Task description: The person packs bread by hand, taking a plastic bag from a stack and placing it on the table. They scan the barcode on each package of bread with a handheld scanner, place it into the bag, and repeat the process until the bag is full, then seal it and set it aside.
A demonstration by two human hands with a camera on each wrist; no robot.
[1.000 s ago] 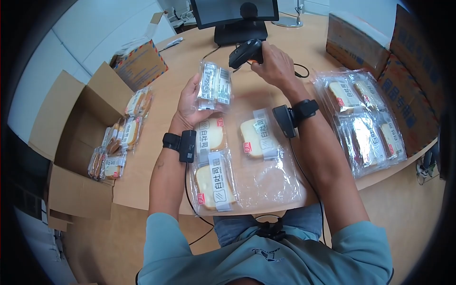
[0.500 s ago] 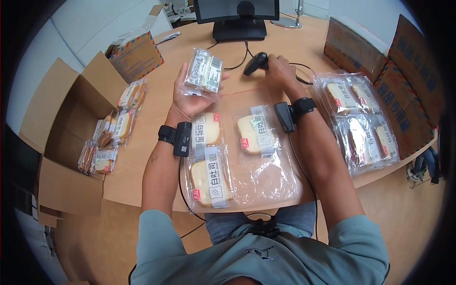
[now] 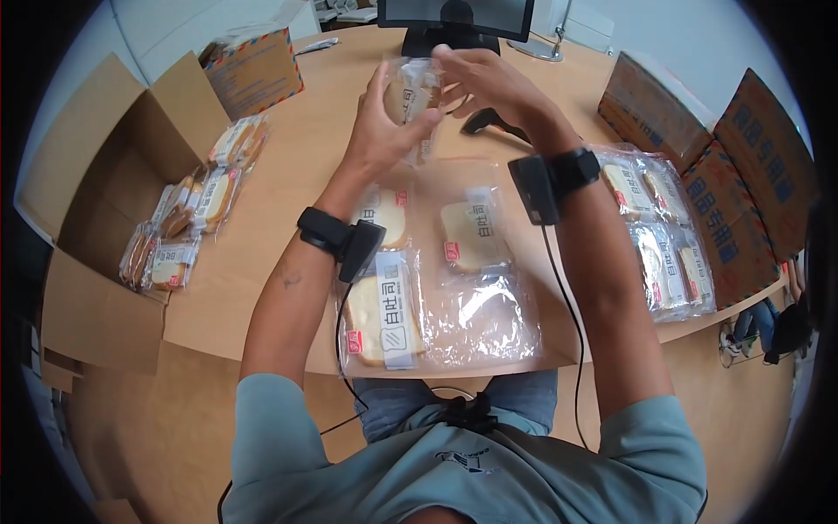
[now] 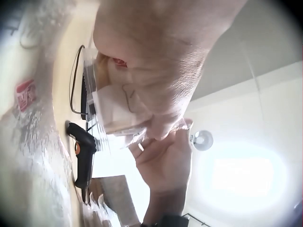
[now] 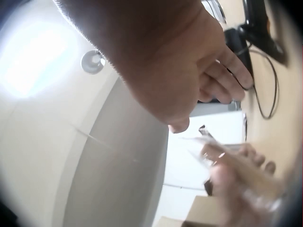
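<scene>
My left hand (image 3: 380, 135) grips a clear-wrapped pack of sliced bread (image 3: 406, 100) above the table, its thumb across the near face. Close beside the pack's right edge is my right hand (image 3: 484, 80), its fingers relaxed and spread. In the right wrist view a gap shows between the right thumb (image 5: 180, 125) and the pack (image 5: 253, 172). A black handheld scanner (image 3: 496, 122) lies on the table below the right hand. Nearer my body, bread packs (image 3: 384, 306) line the left of a clear plastic sheet, and another bread pack (image 3: 476, 231) lies at its right.
An open carton (image 3: 113, 175) stands at the left, with several bread packs (image 3: 214, 196) beside its mouth. At the right lies a plastic bag of bread packs (image 3: 659, 253), in front of brown cartons (image 3: 729, 196). A monitor (image 3: 454, 17) stands at the back.
The right hand has put the scanner down on the table, let it go and moved left to the bread pack. The left hand has turned the pack over and raised it away from me.
</scene>
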